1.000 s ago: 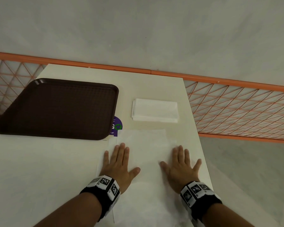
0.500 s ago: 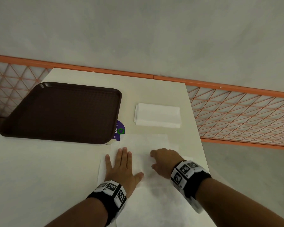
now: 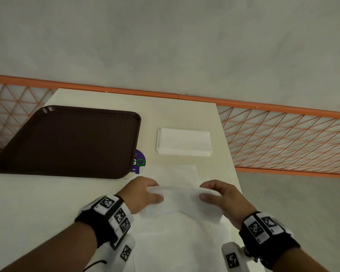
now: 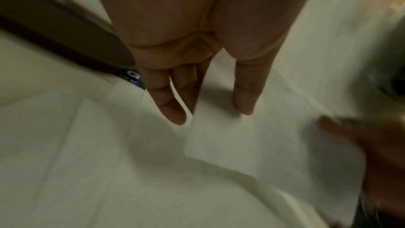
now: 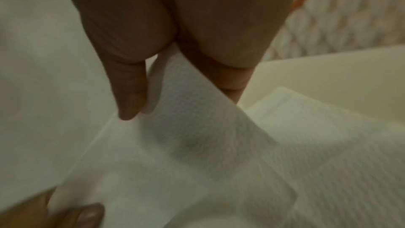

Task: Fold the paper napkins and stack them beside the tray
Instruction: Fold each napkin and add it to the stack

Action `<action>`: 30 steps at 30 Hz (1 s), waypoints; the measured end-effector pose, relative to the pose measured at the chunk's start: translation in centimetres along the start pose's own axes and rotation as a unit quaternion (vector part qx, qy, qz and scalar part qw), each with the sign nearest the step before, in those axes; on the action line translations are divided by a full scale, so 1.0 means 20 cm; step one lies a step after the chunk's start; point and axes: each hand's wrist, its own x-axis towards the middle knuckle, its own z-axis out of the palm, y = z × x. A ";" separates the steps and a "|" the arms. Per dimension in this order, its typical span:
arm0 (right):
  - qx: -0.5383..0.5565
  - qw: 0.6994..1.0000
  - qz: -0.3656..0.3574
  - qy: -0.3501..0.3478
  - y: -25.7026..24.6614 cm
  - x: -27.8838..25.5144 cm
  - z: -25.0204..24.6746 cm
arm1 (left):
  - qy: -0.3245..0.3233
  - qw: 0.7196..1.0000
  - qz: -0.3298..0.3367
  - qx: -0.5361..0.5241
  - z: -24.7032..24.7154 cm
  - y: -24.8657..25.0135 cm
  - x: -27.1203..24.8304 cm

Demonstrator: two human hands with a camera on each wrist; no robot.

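Note:
A dark brown tray (image 3: 71, 142) lies at the left of the cream table (image 3: 27, 203). To its right sits a stack of folded white napkins (image 3: 183, 142). Nearer me is a pile of unfolded napkins (image 3: 175, 242). My left hand (image 3: 154, 191) and right hand (image 3: 204, 191) each pinch the top napkin (image 3: 181, 199) at its two sides and hold that edge raised off the pile. In the left wrist view the napkin (image 4: 219, 136) runs between thumb and fingers (image 4: 173, 110). In the right wrist view the sheet (image 5: 197, 127) is pinched the same way.
A purple round sticker (image 3: 139, 161) shows at the tray's near right corner. The table's right edge (image 3: 230, 154) drops to the floor just past the folded stack. An orange mesh railing (image 3: 283, 138) runs behind and to the right.
Both hands lay flat on the unfolded napkin a second ago. The right hand slid inward and curled first; now both pinch the top napkin and have raised its edge.

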 end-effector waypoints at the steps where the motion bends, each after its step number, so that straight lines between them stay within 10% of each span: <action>1: 0.058 0.998 0.024 0.006 0.02 0.00 0.00 | 0.006 0.998 -0.004 -0.065 -0.01 0.01 0.01; 8: 0.221 0.972 0.041 0.071 0.05 0.06 0.04 | 0.041 0.942 -0.071 -0.324 0.03 0.02 0.06; 21: 0.200 0.974 0.044 0.101 -0.02 0.21 0.00 | 0.090 0.923 -0.093 -0.362 0.02 -0.01 0.17; 30: 0.228 0.959 -0.028 0.167 -0.27 0.56 -0.14 | 0.180 0.983 0.022 0.013 0.12 -0.08 0.18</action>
